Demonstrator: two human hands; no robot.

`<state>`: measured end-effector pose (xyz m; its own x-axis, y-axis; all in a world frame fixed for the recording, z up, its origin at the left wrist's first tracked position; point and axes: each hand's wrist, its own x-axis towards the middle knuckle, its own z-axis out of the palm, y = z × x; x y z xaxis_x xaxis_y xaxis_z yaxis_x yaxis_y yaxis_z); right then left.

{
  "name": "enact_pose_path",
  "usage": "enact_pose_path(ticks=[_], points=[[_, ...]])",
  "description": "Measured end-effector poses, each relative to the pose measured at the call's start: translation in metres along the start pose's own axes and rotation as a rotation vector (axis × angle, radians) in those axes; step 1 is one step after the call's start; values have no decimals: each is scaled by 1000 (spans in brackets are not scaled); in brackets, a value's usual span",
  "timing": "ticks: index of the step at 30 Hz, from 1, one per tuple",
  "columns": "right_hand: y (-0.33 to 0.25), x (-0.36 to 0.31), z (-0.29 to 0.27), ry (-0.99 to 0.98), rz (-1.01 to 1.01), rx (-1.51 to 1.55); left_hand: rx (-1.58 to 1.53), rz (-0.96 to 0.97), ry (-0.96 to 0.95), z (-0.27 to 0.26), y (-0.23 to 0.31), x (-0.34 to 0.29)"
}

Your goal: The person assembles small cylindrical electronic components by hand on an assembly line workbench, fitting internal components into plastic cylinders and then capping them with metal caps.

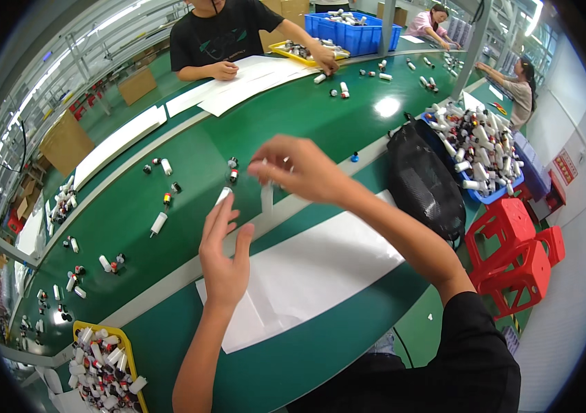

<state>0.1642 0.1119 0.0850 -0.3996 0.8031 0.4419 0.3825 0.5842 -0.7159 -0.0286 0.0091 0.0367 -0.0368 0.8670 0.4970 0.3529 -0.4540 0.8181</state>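
Small white tube point(267, 196) hangs from the fingertips of the right hand point(300, 168), just above the grey strip between the green belt point(293, 117) and the near table. The right fingers pinch it near its top, and it points straight down. The left hand point(224, 258) is flat and loose, fingers spread, holding nothing. A second little tube point(222, 195) lies right at its fingertips, at about 12 o'clock from that hand.

To do this well, I think the pinch should stay soft but firm, with the tube kept straight, and the left hand should take just one piece at a time.

A white sheet point(320, 268) lies under the arms, at 5 o'clock from the left hand. More small tubes and caps point(162, 199) are spread out on the belt at 10 o'clock. A yellow tray point(122, 339) full of tubes sits at 7 o'clock. A black mesh bag point(423, 182) stands at 3 o'clock from the right hand, and past it a blue bin point(492, 195) is piled with white tubes. Red stools point(513, 255) are stacked at 4 o'clock. Far off at 12 o'clock, another person works by a second yellow tray point(282, 48) and a big blue crate point(355, 34). A red sign point(566, 165) with a slanted square shape hangs on the wall at 3 o'clock.
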Motion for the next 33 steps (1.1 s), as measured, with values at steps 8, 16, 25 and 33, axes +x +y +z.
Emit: enact_pose_path(ticks=[8, 16, 25, 33], points=[[-3, -56, 66, -6, 168, 423, -845, -568, -143, 21, -16, -18], [-21, -91, 48, -200, 224, 215, -947, -626, -16, 23, -19, -17], [-24, -95, 42, 9, 115, 40, -892, -617, -11, 26, -2, -24], [-21, -91, 32, 110, -42, 89, -753, -432, -57, 28, -7, -22]])
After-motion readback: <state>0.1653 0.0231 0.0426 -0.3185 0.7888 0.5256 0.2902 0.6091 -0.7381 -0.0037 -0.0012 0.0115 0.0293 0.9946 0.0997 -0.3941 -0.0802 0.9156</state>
